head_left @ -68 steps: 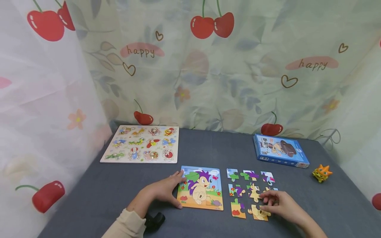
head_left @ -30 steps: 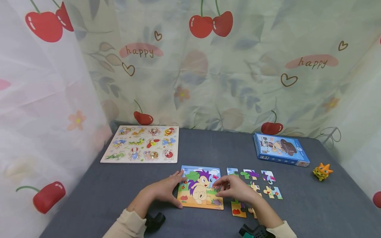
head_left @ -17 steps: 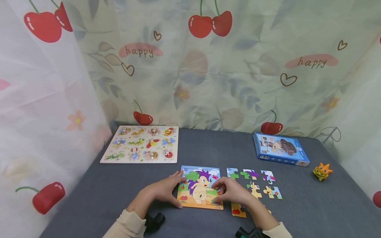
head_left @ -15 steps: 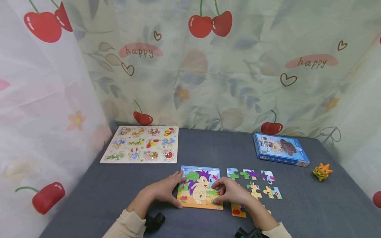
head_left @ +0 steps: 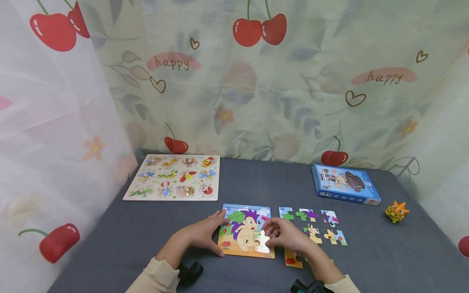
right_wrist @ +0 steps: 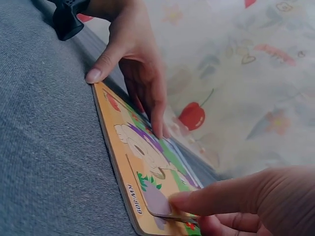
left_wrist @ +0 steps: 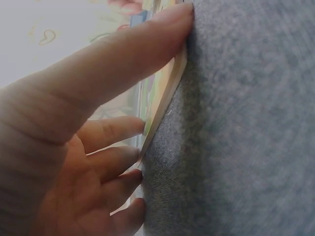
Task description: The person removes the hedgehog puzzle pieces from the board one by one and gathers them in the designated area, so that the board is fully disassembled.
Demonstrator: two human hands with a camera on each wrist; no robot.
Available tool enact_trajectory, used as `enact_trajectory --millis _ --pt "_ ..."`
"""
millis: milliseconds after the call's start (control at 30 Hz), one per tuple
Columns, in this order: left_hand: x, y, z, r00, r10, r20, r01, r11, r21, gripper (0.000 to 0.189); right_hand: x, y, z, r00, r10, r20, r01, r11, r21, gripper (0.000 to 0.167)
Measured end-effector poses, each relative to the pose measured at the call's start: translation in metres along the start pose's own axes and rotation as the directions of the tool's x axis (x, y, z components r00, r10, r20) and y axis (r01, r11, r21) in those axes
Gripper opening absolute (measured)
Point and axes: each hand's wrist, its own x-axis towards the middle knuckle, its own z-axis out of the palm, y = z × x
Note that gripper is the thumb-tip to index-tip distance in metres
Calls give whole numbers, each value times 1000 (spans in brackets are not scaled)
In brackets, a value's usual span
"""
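In the head view, a square hedgehog jigsaw board (head_left: 234,234) lies flat on the table. My left hand (head_left: 207,232) steadies its left side, the thumb at the near corner and the other fingers along the left edge. At the near right corner, my right hand (head_left: 283,234) pinches a jigsaw piece (head_left: 261,244), which glints in the head view. Seen from the right wrist, this jigsaw piece (right_wrist: 155,196) shows a purple-grey shape and green leaves, with the right thumb (right_wrist: 182,200) on top. One edge stands slightly raised from the board. Part of the right hand's fingers is hidden behind the piece.
Several loose jigsaw pieces (head_left: 330,218) lie in rows right of the board, partly covered by the right forearm. Behind stand a peg puzzle of insects (head_left: 172,178) on the left and a blue box (head_left: 346,185) on the right, near an orange spiky figurine (head_left: 396,212).
From beside the loose pieces, my right hand has moved left onto the board's near right corner. The corner piece there now tilts and catches the light. My left hand stays in place.
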Motion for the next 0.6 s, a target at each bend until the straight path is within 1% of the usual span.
enact_trajectory --millis 133,233,300,367,467,600 --pt "-1 0 0 1000 -7 4 7 1000 -2 92 -1 1 -3 999 -12 36 10 999 48 31" --pt "-1 0 -1 1000 -11 8 11 1000 -4 93 -2 2 -4 997 -17 76 12 998 64 27" --pt "-1 0 -1 1000 -12 7 13 1000 -8 93 -2 1 -5 996 -17 88 11 998 67 26" --pt "-1 0 -1 1000 -15 6 15 1000 -11 93 -2 1 -6 997 -11 82 6 998 67 27" --pt "-1 0 -1 1000 -21 6 21 1000 -9 92 -4 0 -8 999 -4 54 1 999 45 29" --pt "-1 0 -1 1000 -22 8 22 1000 -7 92 -9 2 -13 1000 15 28 -16 999 32 32"
